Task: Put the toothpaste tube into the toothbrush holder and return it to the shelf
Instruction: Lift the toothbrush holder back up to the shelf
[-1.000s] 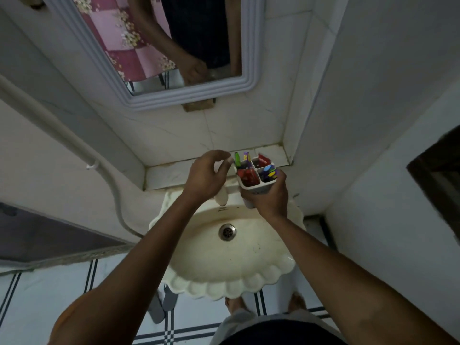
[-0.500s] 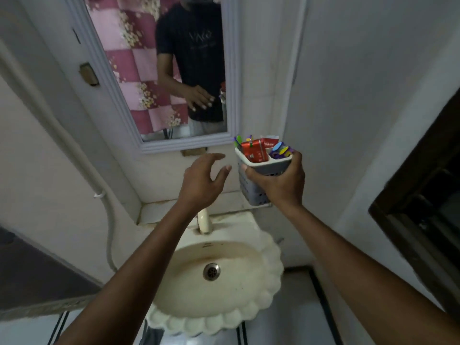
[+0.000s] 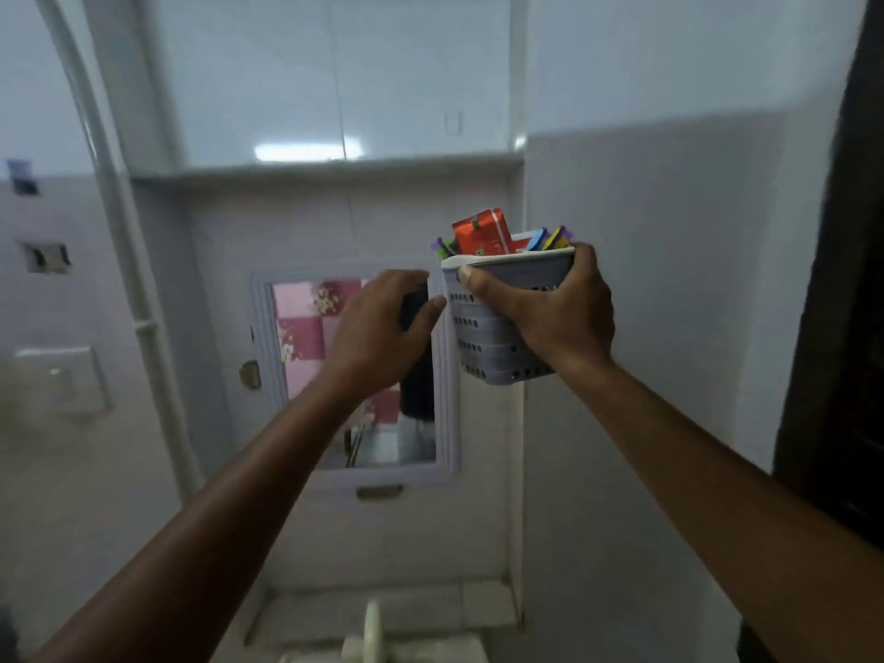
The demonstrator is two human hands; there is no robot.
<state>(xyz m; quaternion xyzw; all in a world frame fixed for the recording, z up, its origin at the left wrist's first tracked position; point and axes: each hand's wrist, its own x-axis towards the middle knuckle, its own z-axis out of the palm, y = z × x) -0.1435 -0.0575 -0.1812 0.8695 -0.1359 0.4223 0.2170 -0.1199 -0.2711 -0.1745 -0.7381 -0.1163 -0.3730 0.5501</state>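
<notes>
My right hand [image 3: 550, 313] grips a grey perforated toothbrush holder [image 3: 488, 342] and holds it up at mirror height. A red toothpaste tube [image 3: 483, 232] sticks out of its top, with several coloured toothbrush handles [image 3: 550, 239] beside it. My left hand [image 3: 378, 323] hovers just left of the holder with fingers curled and apart, holding nothing; its fingertips are close to the holder's left side. A ledge-like shelf [image 3: 335, 169] runs along the wall above the holder.
A framed wall mirror [image 3: 354, 375] hangs behind my left hand. A white pipe [image 3: 119, 232] runs down the left wall. A tap [image 3: 373, 624] and the tiled ledge sit at the bottom. A dark door frame [image 3: 837, 279] stands at the right.
My right hand has raised the holder from the sink area up past the mirror. My left hand rose with it, and my view tilted upward to the wall.
</notes>
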